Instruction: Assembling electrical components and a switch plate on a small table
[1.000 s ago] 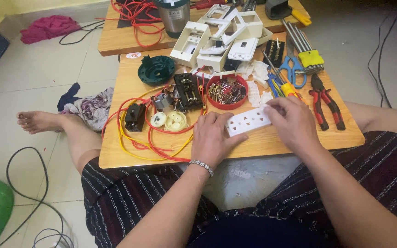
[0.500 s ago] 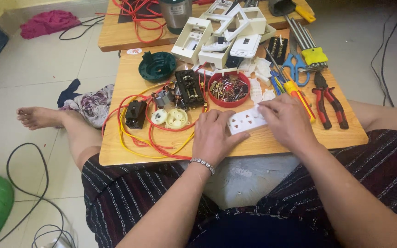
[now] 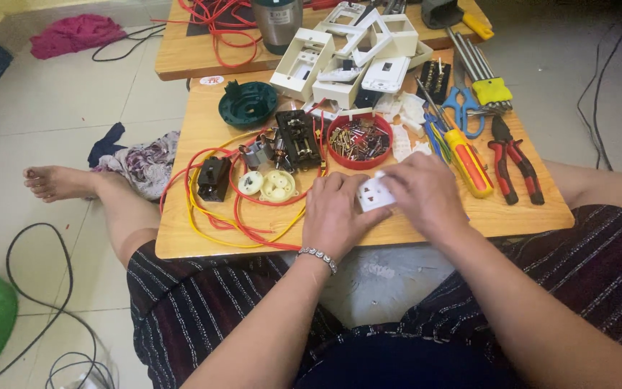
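Both hands rest on a small white socket plate (image 3: 374, 194) lying on the low wooden table (image 3: 203, 137). My left hand (image 3: 336, 215), with a beaded bracelet on the wrist, presses its left end. My right hand (image 3: 426, 193) covers its right end from above, hiding most of it. Just behind the hands stands a red round lid (image 3: 359, 140) full of small metal screws and parts.
Red and yellow wires (image 3: 214, 216) loop over the table's left side around black motor parts (image 3: 298, 138) and a green round cap (image 3: 248, 105). To the right lie a yellow-handled screwdriver (image 3: 466, 162), red pliers (image 3: 512, 160) and blue scissors (image 3: 462, 108). White socket housings (image 3: 340, 54) are stacked behind.
The white plate has slid left and toward me, and my right hand now covers more of it. The view has shifted slightly.
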